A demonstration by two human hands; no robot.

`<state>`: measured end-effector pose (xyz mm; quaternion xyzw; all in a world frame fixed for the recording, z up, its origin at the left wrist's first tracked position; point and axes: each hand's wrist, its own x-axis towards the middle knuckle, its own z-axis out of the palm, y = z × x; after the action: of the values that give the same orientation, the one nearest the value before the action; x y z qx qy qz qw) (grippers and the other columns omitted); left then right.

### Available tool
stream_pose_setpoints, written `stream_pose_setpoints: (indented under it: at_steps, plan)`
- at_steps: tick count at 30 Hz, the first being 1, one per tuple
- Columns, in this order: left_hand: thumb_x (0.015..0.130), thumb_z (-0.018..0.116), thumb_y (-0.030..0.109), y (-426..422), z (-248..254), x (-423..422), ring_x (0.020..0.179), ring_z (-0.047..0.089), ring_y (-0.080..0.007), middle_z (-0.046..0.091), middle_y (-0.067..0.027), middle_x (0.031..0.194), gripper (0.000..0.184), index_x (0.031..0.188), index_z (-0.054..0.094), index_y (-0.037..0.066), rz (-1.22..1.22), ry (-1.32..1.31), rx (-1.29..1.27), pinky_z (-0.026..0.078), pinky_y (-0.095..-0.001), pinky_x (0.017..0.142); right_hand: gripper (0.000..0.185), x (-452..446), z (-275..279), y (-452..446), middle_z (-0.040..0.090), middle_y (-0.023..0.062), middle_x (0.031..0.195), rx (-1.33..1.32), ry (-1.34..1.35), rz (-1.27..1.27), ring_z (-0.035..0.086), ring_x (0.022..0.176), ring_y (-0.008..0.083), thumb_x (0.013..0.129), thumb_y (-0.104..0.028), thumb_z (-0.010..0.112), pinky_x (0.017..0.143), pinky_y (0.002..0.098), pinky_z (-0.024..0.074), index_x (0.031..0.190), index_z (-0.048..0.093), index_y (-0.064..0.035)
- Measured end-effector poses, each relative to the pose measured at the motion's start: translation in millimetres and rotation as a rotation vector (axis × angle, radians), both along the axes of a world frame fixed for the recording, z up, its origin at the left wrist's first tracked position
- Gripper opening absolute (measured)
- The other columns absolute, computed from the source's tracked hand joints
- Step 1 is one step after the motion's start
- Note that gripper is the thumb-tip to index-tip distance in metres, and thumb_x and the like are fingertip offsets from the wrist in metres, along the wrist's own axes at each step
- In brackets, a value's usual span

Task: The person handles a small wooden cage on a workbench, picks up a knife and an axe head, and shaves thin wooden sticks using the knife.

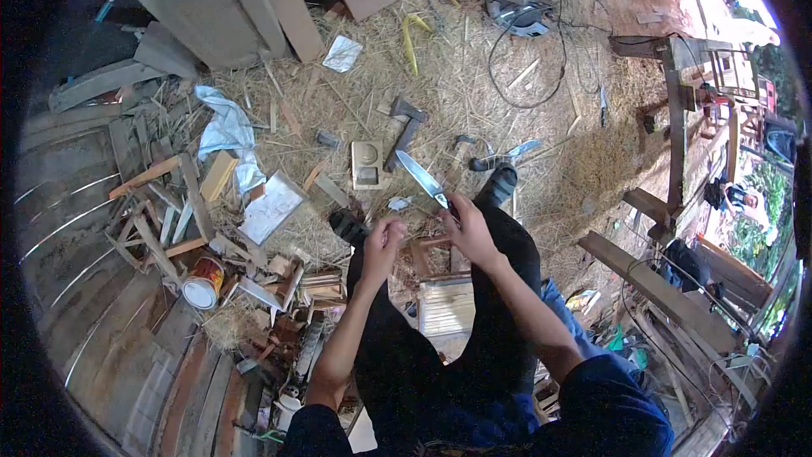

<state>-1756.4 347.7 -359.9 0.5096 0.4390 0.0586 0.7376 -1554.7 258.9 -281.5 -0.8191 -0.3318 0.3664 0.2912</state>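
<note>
My right hand [470,230] is closed around the handle of a knife [420,176], its bright blade pointing up and to the left. My left hand [383,245] is closed just left of it, fingers curled; whatever it may hold is hidden. Beyond the hands, a light wooden block [366,166] with a round and a squarish recess lies on the ground. Beside that block rests a dark hammer-like tool [404,129]. Near my right foot lies another shiny blade [523,149]. Between my legs stands a small slatted wooden piece [447,306].
Straw and shavings cover the ground. On the left are wood scraps [173,211], a paint can [203,282] and a pale cloth [227,129]. A circular saw [523,17] with a looping cable lies at the back. Timber posts [674,127] stand at right, with a person [748,201] far beyond.
</note>
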Motion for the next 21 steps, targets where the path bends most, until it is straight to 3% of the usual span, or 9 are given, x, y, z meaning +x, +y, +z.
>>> stream_pose_setpoints:
  at_steps: [2,7,9,10,13,15,16,18,21]
  plan:
    - [0.105,0.052,0.016,-6.7,-0.2,24.3,0.09,0.065,-0.0118,0.07,-0.0068,0.101,0.021,0.117,0.06,0.002,-0.015,0.005,0.049,0.052,-0.0279,0.082,0.029,26.3,-12.2,-16.4,0.061,0.0236,0.103,-0.018,0.004,-0.004,0.061,0.093,0.0402,0.093,-0.008,0.06,0.081,0.042,0.0491,0.119,0.054,0.0038]
    - [0.105,0.052,0.018,-66.3,-107.9,84.7,0.091,0.063,-0.0132,0.068,-0.0079,0.106,0.026,0.123,0.057,0.001,0.055,0.008,0.027,0.051,-0.0279,0.083,0.034,95.1,-111.4,-61.6,0.061,0.0259,0.103,-0.115,0.136,-0.028,0.06,0.096,0.0455,0.091,-0.008,0.058,0.083,0.046,0.0496,0.122,0.051,0.0017]
    - [0.107,0.05,0.025,-87.0,-133.4,123.2,0.091,0.06,-0.0139,0.064,-0.0076,0.11,0.032,0.124,0.056,0.0,0.096,-0.039,0.035,0.049,-0.029,0.088,0.029,112.7,-139.8,-81.9,0.059,0.019,0.089,0.019,-0.031,-0.029,0.061,0.077,0.0291,0.094,-0.007,0.058,0.07,0.0388,0.0494,0.121,0.05,0.002]
    - [0.106,0.05,0.026,-96.2,-141.0,142.0,0.092,0.061,-0.0147,0.061,-0.0095,0.116,0.035,0.13,0.052,-0.001,0.034,0.026,0.033,0.049,-0.0303,0.089,0.029,125.1,-153.1,-90.4,0.06,0.0198,0.089,0.038,-0.014,-0.058,0.061,0.078,0.0301,0.095,-0.008,0.058,0.071,0.0392,0.0493,0.121,0.05,0.0021]
    - [0.104,0.052,0.014,-131.7,-164.9,177.9,0.092,0.063,-0.0153,0.065,-0.0105,0.115,0.035,0.137,0.048,0.001,-0.045,-0.035,0.109,0.052,-0.0304,0.083,0.029,138.2,-180.5,-124.2,0.061,0.0223,0.092,0.05,0.029,-0.153,0.062,0.081,0.0347,0.095,-0.008,0.057,0.073,0.0413,0.0492,0.121,0.049,0.0023]
    - [0.104,0.052,0.013,-148.2,-176.9,173.4,0.097,0.065,-0.02,0.064,-0.0134,0.12,0.039,0.141,0.045,0.004,-0.217,-0.025,0.156,0.053,-0.0333,0.084,0.029,144.9,-192.4,-142.3,0.062,0.0242,0.095,0.027,0.016,-0.185,0.063,0.084,0.0395,0.095,-0.008,0.056,0.075,0.0434,0.0492,0.121,0.049,0.0023]
    - [0.103,0.052,0.013,-144.9,-171.3,175.1,0.098,0.065,-0.0215,0.064,-0.0139,0.12,0.039,0.14,0.046,0.004,-0.308,-0.02,0.201,0.053,-0.034,0.085,0.03,149.9,-190.9,-140.1,0.062,0.0264,0.099,-0.07,-0.059,-0.133,0.062,0.089,0.0451,0.095,-0.009,0.056,0.077,0.0467,0.049,0.121,0.049,0.0023]
    - [0.103,0.051,0.015,-136.6,-171.1,172.8,0.103,0.066,-0.0265,0.065,-0.0155,0.121,0.038,0.14,0.048,0.005,-0.387,-0.067,0.231,0.053,-0.0379,0.088,0.029,167.5,-178.2,-123.7,0.062,0.0274,0.102,-0.088,-0.011,-0.131,0.061,0.093,0.047,0.094,-0.012,0.058,0.079,0.0502,0.049,0.119,0.05,0.001]
    - [0.104,0.049,0.019,-113.2,-199.9,166.4,0.107,0.065,-0.0273,0.065,-0.0145,0.123,0.037,0.139,0.05,0.005,-0.441,0.104,0.332,0.052,-0.0404,0.09,0.028,191.0,-160.3,-108.7,0.062,0.0273,0.103,-0.091,-0.043,-0.187,0.061,0.094,0.0476,0.094,-0.013,0.058,0.079,0.0519,0.0492,0.118,0.051,-0.0005]
